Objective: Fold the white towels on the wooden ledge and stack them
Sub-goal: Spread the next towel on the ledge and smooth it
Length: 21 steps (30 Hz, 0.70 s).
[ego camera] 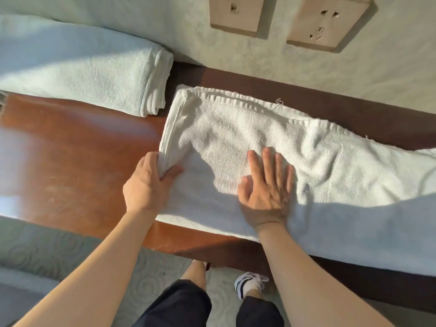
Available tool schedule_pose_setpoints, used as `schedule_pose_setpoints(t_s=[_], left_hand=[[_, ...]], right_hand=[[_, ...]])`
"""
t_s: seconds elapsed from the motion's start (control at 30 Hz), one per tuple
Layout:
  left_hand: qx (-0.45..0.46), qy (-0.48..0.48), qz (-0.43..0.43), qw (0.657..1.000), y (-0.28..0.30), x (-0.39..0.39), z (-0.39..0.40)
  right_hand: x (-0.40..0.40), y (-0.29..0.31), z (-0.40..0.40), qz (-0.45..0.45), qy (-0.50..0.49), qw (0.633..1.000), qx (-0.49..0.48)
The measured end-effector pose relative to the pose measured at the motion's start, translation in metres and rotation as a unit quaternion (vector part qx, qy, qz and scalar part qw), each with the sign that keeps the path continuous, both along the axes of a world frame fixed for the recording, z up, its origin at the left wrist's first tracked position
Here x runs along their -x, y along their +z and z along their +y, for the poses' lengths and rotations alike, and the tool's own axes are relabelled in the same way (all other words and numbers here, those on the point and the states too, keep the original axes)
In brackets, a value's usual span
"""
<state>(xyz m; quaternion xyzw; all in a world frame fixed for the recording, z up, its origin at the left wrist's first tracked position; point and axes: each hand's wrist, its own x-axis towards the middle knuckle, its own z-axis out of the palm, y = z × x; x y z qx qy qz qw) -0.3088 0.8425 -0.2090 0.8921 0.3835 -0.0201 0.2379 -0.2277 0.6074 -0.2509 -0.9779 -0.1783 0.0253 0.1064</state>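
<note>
A long white towel (236, 128) lies lengthwise on the wooden ledge (70, 161), running off the right edge of view, its near side hanging over the ledge's front. My left hand (147, 185) pinches the towel's left end between thumb and fingers. Flat on the towel's middle lies my right hand (267, 187), fingers straight and spread, pressing it down. A folded white towel (82, 67) sits on the ledge at the back left.
Two wall sockets (328, 22) are set in the pale wall behind the ledge. The left part of the ledge is bare wood. Below are patterned carpet (47, 251), my legs and a white shoe (250, 283).
</note>
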Motion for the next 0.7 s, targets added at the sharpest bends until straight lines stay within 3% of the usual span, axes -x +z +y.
schedule_pose_setpoints(t_s=[0.13, 0.2, 0.27, 0.3, 0.4, 0.53, 0.6, 0.7], left_hand=[[-0.093, 0.004, -0.129, 0.987, -0.004, -0.011, -0.047], [-0.034, -0.076, -0.189, 0.978, -0.011, -0.02, -0.082], [0.032, -0.193, -0.215, 0.957, -0.02, -0.028, -0.123], [0.053, -0.249, -0.217, 0.942, -0.024, -0.033, -0.143], [0.075, -0.347, -0.214, 0.91, -0.033, -0.057, -0.195], [0.033, -0.338, -0.179, 0.923, -0.025, -0.091, -0.265], [0.002, -0.305, -0.145, 0.941, -0.021, -0.101, -0.296], [-0.034, -0.238, -0.096, 0.966, -0.031, -0.102, -0.323]], right_hand=[[-0.006, 0.004, 0.0, 0.008, 0.012, 0.999, -0.046], [-0.008, 0.012, -0.002, 0.034, -0.015, 0.985, -0.166], [-0.008, 0.025, -0.015, 0.048, -0.098, 0.945, -0.307], [-0.011, 0.031, -0.026, 0.025, -0.132, 0.933, -0.333], [-0.032, 0.041, -0.077, -0.061, -0.18, 0.938, -0.291], [-0.076, 0.048, -0.146, -0.069, -0.184, 0.962, -0.189], [-0.102, 0.051, -0.166, -0.03, -0.145, 0.978, -0.147], [-0.142, 0.056, -0.177, 0.121, -0.063, 0.99, -0.045]])
